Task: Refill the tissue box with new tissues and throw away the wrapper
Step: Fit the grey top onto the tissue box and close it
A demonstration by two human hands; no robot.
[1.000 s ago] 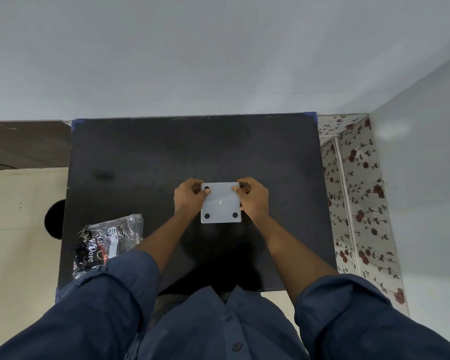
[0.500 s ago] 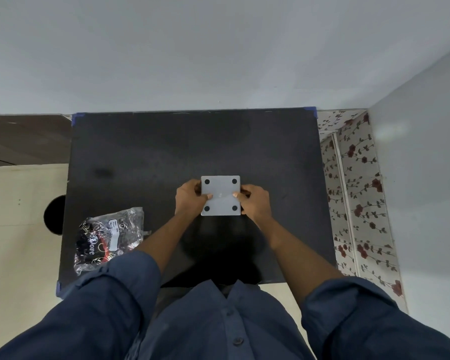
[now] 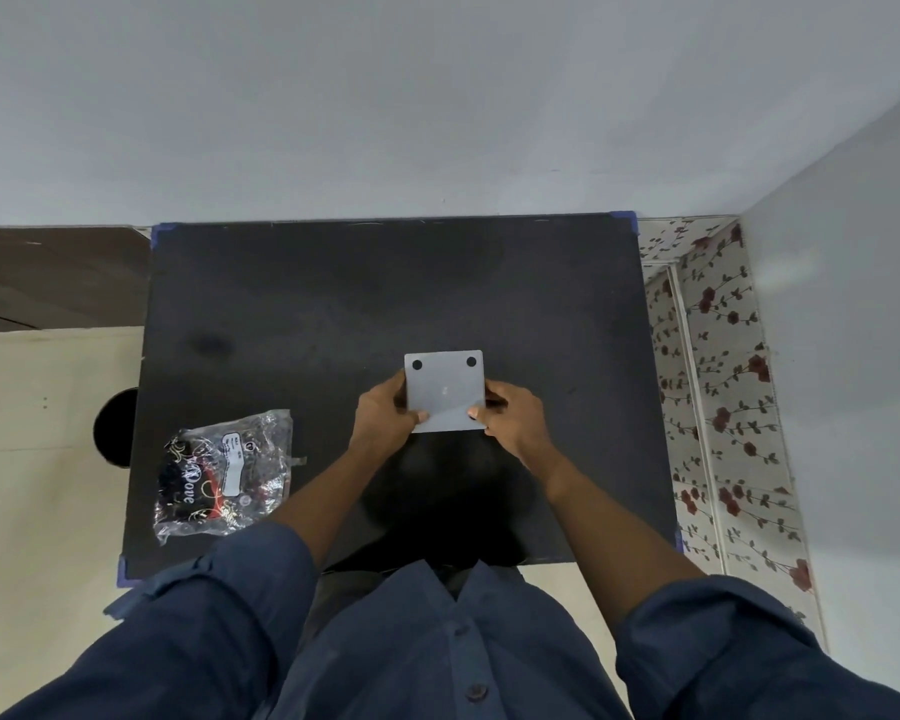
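A square grey tissue box [image 3: 445, 389] sits at the middle of the black table [image 3: 333, 314], its flat face with round black pads turned up. My left hand [image 3: 383, 415] grips its left side and my right hand [image 3: 510, 420] grips its right side, thumbs over the near corners. Two pads show at the far corners; the near two are hidden under my thumbs. A clear plastic pack of tissues [image 3: 224, 472] with black and red print lies at the table's near left, apart from both hands.
A dark round opening [image 3: 115, 428] shows on the floor just left of the table. A floral-patterned panel [image 3: 718, 407] runs along the table's right side beside a grey wall. My blue sleeves cover the table's near edge.
Both hands have slid down to the box's near corners, covering the two near pads. The box sits slightly farther from me than one second ago.
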